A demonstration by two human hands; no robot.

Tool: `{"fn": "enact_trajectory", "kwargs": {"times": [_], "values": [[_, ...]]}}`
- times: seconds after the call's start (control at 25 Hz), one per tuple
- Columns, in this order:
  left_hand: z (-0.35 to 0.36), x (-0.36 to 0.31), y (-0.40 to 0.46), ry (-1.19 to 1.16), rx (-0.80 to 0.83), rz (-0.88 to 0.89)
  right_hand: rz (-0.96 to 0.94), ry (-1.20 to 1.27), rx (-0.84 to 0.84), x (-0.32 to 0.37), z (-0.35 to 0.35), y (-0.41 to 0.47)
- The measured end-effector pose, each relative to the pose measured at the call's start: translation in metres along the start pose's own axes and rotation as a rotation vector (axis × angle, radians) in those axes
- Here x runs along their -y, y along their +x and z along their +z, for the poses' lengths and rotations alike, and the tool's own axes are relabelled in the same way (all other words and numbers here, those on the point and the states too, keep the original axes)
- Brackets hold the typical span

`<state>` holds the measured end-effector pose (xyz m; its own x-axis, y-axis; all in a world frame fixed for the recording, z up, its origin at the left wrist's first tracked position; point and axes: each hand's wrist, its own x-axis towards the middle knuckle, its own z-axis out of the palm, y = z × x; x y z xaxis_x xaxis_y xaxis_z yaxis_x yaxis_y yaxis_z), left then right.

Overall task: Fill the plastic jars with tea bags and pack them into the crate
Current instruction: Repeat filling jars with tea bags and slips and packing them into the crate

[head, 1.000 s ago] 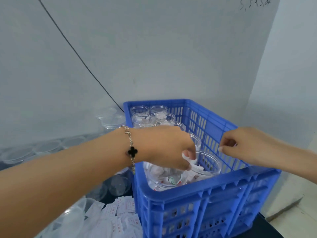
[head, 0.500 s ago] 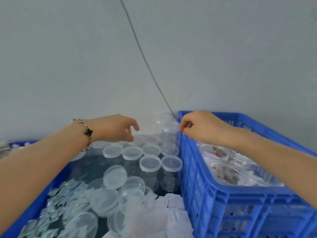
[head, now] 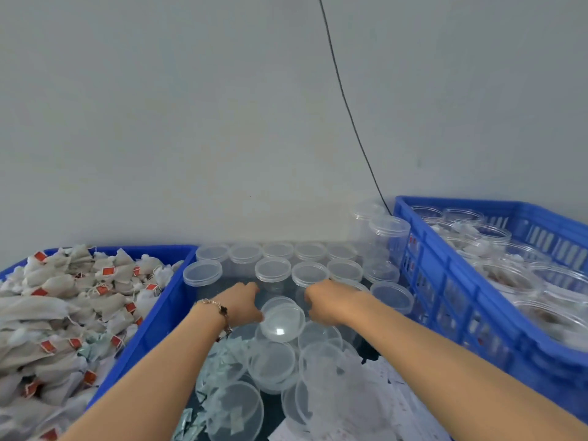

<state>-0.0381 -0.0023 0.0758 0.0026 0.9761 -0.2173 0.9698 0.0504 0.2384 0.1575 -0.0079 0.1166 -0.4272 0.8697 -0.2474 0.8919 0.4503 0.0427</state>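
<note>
— Tea bags fill the far left for me, a heap of pale pouches with red tags in a blue bin. What do you get beside it?

— Clear plastic jars standing in rows against the wall, lids on, between that bin and the crate on the right.

— I see my left hand reaching in among them, a bracelet on the wrist. Its fingers curl down beside one tilted jar lying in front of the rows; I cannot tell whether they actually grip it.

— And the right hand?

— On the other side of that same jar, fingers curled under and hidden from me. Touching or just beside, I cannot say, so its grip is unclear too.

— Below the hands?

— Loose lids and more empty jars lying about, with paper slips toward the right.

— The crate?

— Blue, slatted, at the right edge, holding open jars with tea bags inside. A black cable runs down the wall to its corner.
</note>
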Motion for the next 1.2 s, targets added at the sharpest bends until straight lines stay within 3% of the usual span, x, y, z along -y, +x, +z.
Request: {"fn": "enact_trajectory", "kwargs": {"times": [0.16,0.32,0.64,0.72,0.84,1.04,1.12,1.2], "values": [[0.01,0.026,0.038,-0.214,-0.071,-0.108,-0.034,0.049,-0.157,0.005,-0.008,0.043],[0.022,0.04,0.074,-0.628,-0.081,-0.063,-0.016,0.1,-0.171,0.01,-0.017,0.101],[0.045,0.033,0.125,-0.875,-0.059,-0.045,0.106,0.156,-0.147,0.017,0.004,0.17],[0.038,0.025,0.123,-0.847,-0.149,-0.016,0.115,0.187,-0.182,0.024,0.007,0.17],[0.015,0.014,0.097,-0.747,-0.425,0.027,0.105,0.33,-0.324,0.034,-0.016,0.146],[-0.044,-0.005,0.009,-0.765,-0.778,0.214,-0.129,0.505,-0.599,0.051,-0.076,0.053],[-0.048,-0.017,-0.039,-0.848,-0.821,0.342,-0.201,0.51,-0.642,0.057,-0.078,0.003],[-0.027,-0.026,-0.087,-0.976,-0.795,0.349,-0.235,0.509,-0.618,0.059,-0.065,-0.042]]}}
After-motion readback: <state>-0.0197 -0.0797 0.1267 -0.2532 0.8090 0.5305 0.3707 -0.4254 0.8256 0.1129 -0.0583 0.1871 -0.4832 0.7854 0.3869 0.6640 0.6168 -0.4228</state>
